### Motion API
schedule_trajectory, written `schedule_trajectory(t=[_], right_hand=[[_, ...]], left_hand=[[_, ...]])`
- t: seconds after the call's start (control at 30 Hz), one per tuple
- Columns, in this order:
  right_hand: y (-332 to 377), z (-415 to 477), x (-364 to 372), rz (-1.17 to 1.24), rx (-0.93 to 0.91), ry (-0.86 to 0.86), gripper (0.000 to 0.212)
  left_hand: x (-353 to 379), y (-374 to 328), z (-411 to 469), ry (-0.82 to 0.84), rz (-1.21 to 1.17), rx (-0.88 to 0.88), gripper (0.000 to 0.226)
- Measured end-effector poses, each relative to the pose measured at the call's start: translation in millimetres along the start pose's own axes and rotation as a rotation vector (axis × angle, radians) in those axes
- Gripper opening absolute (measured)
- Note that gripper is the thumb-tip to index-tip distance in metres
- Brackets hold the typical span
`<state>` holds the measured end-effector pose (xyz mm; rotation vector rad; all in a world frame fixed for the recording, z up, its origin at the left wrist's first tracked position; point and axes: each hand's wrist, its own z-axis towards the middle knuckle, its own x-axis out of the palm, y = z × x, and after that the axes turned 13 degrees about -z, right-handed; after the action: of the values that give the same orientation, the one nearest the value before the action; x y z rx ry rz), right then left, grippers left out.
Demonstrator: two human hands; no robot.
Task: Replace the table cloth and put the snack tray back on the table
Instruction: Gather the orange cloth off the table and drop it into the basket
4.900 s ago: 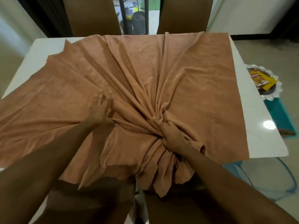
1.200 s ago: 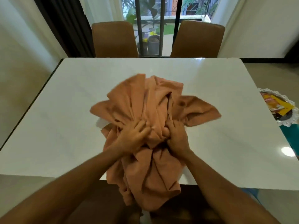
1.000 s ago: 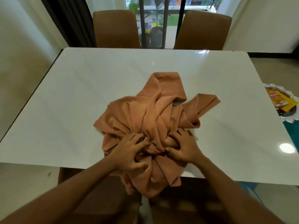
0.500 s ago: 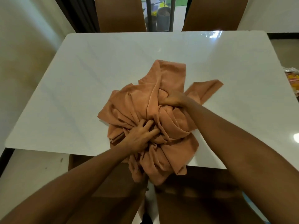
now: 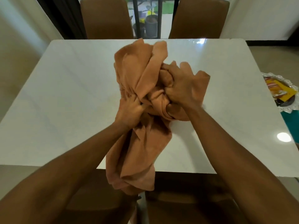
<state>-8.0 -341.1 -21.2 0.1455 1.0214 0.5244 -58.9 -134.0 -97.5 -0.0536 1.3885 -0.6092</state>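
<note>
The orange-brown table cloth [image 5: 137, 75] is bunched into a ball held above the middle of the white table [image 5: 64, 94]. My left hand [image 5: 129, 112] grips its lower left folds. My right hand [image 5: 181, 89] clutches the right side of the bundle. A long tail of cloth hangs down past the table's near edge. The snack tray [image 5: 291, 109], silver with a lacy rim and holding yellow and red packets, sits off the table to the right on something teal.
Two brown chairs [image 5: 105, 18] stand at the far side before a barred window. Two more chair seats [image 5: 186, 207] are tucked under the near edge. A wall lies to the left, tiled floor to the right.
The spread cloth has been gathered into a ball. In the last half second both hands lifted the bundle off the table top, and my right hand shifted to its right side.
</note>
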Motion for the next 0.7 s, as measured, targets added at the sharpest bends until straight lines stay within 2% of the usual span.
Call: schedule_trajectory(t=[0.03,0.07,0.1,0.17,0.2,0.23,0.3,0.4,0.5,0.57,0.6,0.63,0.67,0.7], right_hand=[[0,-17,5,-0.142,-0.068,-0.053,0.029],[-1,-40,13,-0.23,-0.159,-0.041,0.028],[-4,-66,26,-0.219,-0.242,0.021,0.027],[-2,-120,46,-0.113,-0.284,0.122,0.025],[2,-141,54,-0.123,-0.251,0.152,0.024],[7,-156,60,-0.145,-0.222,0.195,0.021],[22,-173,60,-0.153,-0.178,0.288,0.028],[37,-175,48,-0.108,-0.166,0.369,0.039],[37,-163,29,-0.086,-0.272,0.464,0.04],[31,-138,9,-0.063,-0.395,0.482,0.037],[26,-122,-1,-0.036,-0.407,0.418,0.037],[19,-105,-8,-0.043,-0.365,0.335,0.045],[7,-88,-12,-0.093,-0.264,0.319,0.069],[-9,-74,-12,-0.141,-0.131,0.398,0.099]], left_hand=[[2,-2,-14,0.054,0.023,0.027,0.027],[3,-1,-29,0.118,0.057,0.085,0.029],[0,1,-46,0.159,0.029,0.155,0.026],[-21,2,-76,0.138,-0.126,0.254,0.015],[-34,3,-86,0.055,-0.194,0.258,0.019],[-49,5,-92,-0.036,-0.253,0.221,0.023],[-69,12,-90,-0.179,-0.326,0.118,0.028],[-83,24,-52,-0.209,-0.336,-0.097,0.047],[-72,26,-7,-0.079,-0.507,-0.426,0.1],[-50,23,12,0.109,-0.555,-0.481,0.123],[-38,21,15,0.211,-0.544,-0.476,0.13],[-26,20,14,0.305,-0.532,-0.482,0.136],[-16,19,11,0.381,-0.52,-0.506,0.14],[-8,17,6,0.423,-0.507,-0.524,0.143]])
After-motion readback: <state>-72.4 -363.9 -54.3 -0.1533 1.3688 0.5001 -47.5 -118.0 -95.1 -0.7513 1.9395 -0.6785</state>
